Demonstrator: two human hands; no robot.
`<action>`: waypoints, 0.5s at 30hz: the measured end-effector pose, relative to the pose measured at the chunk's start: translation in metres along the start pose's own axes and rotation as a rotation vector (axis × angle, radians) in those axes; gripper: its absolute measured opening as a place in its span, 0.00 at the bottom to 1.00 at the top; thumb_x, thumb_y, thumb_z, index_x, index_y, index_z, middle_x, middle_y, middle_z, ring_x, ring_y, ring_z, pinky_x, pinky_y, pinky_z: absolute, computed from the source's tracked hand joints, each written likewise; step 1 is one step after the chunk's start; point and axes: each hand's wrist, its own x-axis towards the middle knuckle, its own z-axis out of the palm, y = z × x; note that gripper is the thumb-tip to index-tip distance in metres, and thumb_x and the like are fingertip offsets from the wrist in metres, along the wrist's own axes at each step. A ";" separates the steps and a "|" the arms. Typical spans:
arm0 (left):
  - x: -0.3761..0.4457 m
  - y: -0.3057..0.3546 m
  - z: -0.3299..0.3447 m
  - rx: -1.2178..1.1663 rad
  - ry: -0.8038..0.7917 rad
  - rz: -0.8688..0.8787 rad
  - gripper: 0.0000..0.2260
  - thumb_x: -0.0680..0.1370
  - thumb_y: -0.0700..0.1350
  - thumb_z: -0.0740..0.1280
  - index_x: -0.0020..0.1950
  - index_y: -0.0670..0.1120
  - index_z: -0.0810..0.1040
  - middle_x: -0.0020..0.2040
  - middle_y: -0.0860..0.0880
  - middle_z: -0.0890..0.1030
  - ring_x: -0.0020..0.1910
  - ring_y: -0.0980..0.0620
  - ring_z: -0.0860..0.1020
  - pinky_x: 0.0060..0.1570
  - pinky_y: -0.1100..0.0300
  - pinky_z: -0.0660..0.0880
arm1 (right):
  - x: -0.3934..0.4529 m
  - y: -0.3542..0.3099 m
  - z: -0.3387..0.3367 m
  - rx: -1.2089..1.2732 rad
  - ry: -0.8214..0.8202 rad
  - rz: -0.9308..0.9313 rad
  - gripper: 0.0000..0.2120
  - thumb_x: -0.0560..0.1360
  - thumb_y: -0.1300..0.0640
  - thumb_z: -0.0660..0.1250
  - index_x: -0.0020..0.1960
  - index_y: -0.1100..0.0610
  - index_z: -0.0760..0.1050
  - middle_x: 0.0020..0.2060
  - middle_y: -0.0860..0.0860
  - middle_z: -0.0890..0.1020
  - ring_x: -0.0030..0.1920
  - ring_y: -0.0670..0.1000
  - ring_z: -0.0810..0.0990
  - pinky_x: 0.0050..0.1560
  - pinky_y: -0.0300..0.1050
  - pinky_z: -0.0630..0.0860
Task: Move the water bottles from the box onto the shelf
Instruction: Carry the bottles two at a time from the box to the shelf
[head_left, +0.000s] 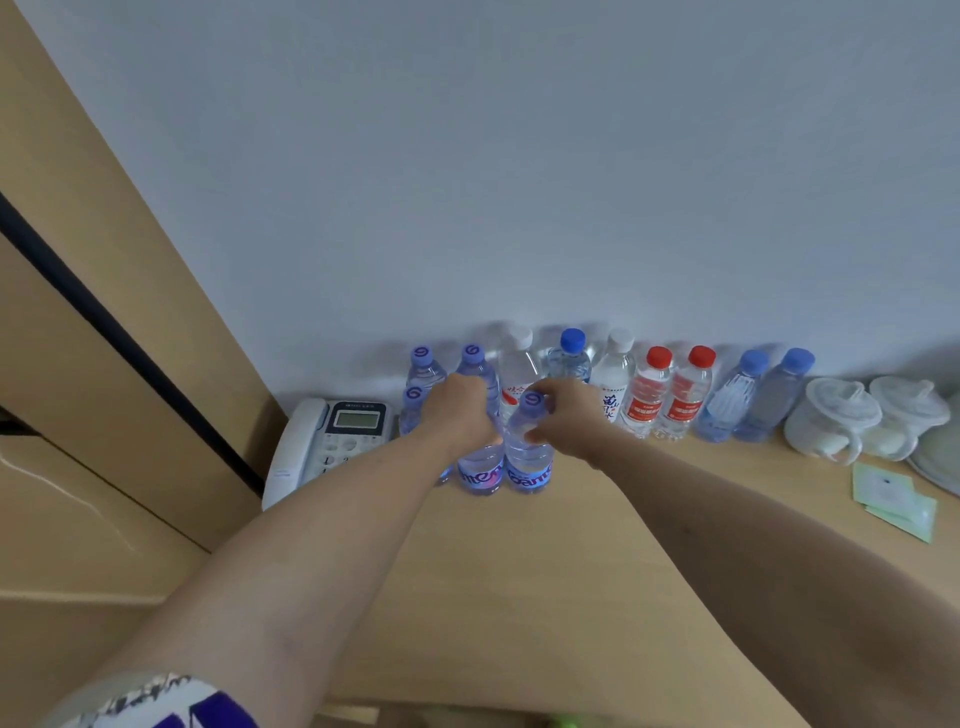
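Nearest the camera, two bare forearms are reaching out from about six o'clock across the pale wooden shelf (545, 561) toward twelve. The left hand (460, 410) is wrapping over the top of a purple-capped bottle (480, 470), its grip closed round the neck and shoulder so the cap is hidden. At its three o'clock, just beside it, the right hand (563, 415) is pinching the shoulder of a second purple-capped bottle (527, 467) with fingers curled on it, cap showing. Both bottles are standing upright, touching each other, seemingly resting on the shelf. They look full, so they are likely handling heavy for their size, with thin walls that will be giving under a squeeze and possibly slick; the stiff neck under the cap is probably the safest hold. Farther, toward twelve, a row of bottles (660, 395) is lining the wall (519, 182). At nine o'clock a telephone (332, 441) is sitting; at three o'clock, white cups (836, 415). The box is not in view.
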 end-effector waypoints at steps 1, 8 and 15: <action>0.000 -0.001 -0.001 0.002 0.003 0.000 0.14 0.75 0.47 0.71 0.38 0.43 0.69 0.35 0.47 0.70 0.48 0.38 0.82 0.38 0.55 0.69 | 0.000 -0.001 0.001 0.025 -0.009 0.001 0.15 0.65 0.67 0.74 0.51 0.59 0.82 0.33 0.50 0.76 0.37 0.52 0.73 0.34 0.39 0.73; 0.002 -0.009 -0.003 -0.060 -0.023 -0.025 0.19 0.73 0.55 0.77 0.38 0.42 0.75 0.33 0.45 0.72 0.43 0.44 0.79 0.36 0.55 0.69 | 0.004 -0.010 0.002 0.018 -0.059 0.026 0.18 0.67 0.67 0.75 0.57 0.60 0.80 0.50 0.57 0.84 0.52 0.59 0.81 0.52 0.52 0.79; 0.008 -0.009 -0.009 -0.075 -0.090 -0.026 0.17 0.73 0.54 0.77 0.48 0.42 0.80 0.43 0.43 0.79 0.49 0.43 0.81 0.41 0.55 0.73 | 0.012 -0.016 0.004 -0.080 -0.018 0.105 0.26 0.63 0.56 0.84 0.57 0.59 0.77 0.49 0.55 0.80 0.50 0.56 0.79 0.49 0.49 0.77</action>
